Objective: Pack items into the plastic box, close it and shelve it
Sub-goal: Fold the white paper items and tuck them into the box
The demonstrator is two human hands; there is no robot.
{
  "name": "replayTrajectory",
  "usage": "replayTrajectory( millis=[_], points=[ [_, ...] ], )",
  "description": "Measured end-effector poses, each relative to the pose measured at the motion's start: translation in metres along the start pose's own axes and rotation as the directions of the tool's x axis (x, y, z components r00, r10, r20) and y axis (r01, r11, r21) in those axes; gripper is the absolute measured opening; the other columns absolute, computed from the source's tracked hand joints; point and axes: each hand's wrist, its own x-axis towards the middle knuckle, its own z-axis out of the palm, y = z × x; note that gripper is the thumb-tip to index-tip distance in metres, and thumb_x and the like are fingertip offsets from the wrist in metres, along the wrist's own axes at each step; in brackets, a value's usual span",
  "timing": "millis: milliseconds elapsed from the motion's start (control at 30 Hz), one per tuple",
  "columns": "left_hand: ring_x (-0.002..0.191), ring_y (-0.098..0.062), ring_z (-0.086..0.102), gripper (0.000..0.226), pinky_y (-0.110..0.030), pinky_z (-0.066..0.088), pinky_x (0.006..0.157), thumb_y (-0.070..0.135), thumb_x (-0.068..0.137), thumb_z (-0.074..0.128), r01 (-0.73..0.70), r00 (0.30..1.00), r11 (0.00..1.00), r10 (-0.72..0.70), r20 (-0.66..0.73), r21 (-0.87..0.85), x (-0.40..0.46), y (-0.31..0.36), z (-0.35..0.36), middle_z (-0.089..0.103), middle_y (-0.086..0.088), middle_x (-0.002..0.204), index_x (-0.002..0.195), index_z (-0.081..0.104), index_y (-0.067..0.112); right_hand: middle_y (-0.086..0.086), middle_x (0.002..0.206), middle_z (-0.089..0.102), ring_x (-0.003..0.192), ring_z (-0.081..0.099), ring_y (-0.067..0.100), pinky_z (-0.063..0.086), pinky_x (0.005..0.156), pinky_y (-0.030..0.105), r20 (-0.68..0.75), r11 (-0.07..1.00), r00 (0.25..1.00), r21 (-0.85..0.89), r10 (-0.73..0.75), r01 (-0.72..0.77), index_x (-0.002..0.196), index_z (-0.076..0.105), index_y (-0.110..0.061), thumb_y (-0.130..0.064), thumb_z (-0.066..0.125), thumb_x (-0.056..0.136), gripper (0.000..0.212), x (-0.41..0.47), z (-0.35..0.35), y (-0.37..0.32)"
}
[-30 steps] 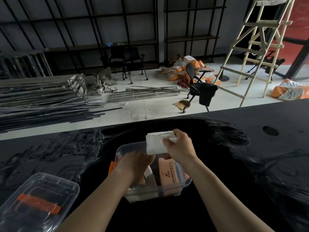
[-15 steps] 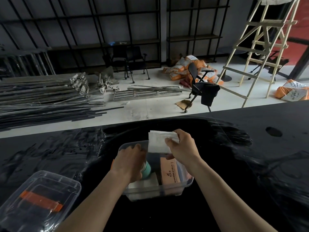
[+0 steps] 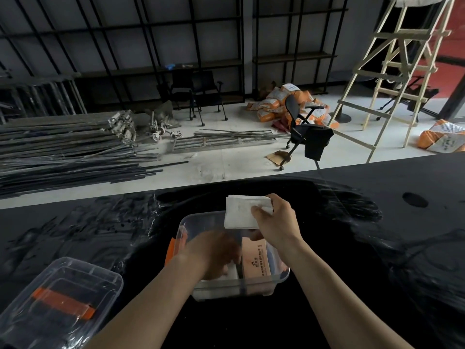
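Note:
A clear plastic box (image 3: 251, 289) with an orange side latch (image 3: 172, 250) stands on the black table in front of me. Inside it a tan carton (image 3: 255, 260) stands on edge beside a white item (image 3: 232, 272). My left hand (image 3: 214, 253) reaches down into the box over the white item; it is blurred and its fingers are hidden. My right hand (image 3: 274, 222) pinches a white folded packet (image 3: 239, 212) above the box's far rim.
The box's clear lid (image 3: 63, 298) with an orange handle lies on the table at my lower left. A round hole (image 3: 415, 199) is in the tabletop at the right. Beyond the table are metal bars, chairs, a wooden ladder and black shelving on the far wall.
My left hand has pushed down and toward me inside the box, covering the teal item it touched earlier. My right hand with the white packet has stayed above the far rim.

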Motion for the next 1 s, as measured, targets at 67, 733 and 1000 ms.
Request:
replayTrajectory(
  millis=[67,733,1000],
  points=[
    [0.117,-0.027,0.066,0.036,-0.045,0.053,0.094,0.011,0.094,0.063,0.002,0.996,1.000,-0.004,0.089,0.020,0.009,0.006,0.006,0.070,-0.005,0.125,0.129,0.067,0.019,0.004,0.092,0.071,0.055,0.077,0.025,0.066,0.064,0.048,-0.004,1.000,1.000,0.016,0.012,-0.012,0.103,0.062,-0.014,-0.018,0.061,0.100,0.005,0.000,0.000,0.000],
    [0.105,-0.023,0.064,0.018,-0.033,0.045,0.078,0.013,0.095,0.059,-0.048,0.988,0.992,0.064,0.142,-0.113,0.017,-0.001,0.012,0.066,-0.001,0.110,0.108,0.071,0.016,0.008,0.106,0.069,0.067,0.073,0.017,0.067,0.061,0.041,0.000,0.999,1.000,-0.050,-0.021,0.021,0.112,0.063,-0.011,-0.018,0.063,0.100,0.013,0.001,0.004,0.001],
    [0.071,-0.005,0.061,0.007,-0.027,0.049,0.067,0.033,0.075,0.059,-0.083,0.951,0.684,-0.162,-0.262,-0.725,-0.029,-0.032,-0.033,0.064,0.016,0.070,0.071,0.062,0.038,0.008,0.094,0.074,0.074,0.075,0.022,0.065,0.058,0.036,-0.048,1.000,0.999,-0.009,0.001,-0.002,0.100,0.068,-0.016,-0.018,0.065,0.095,0.006,0.006,0.009,0.002]
  ],
)
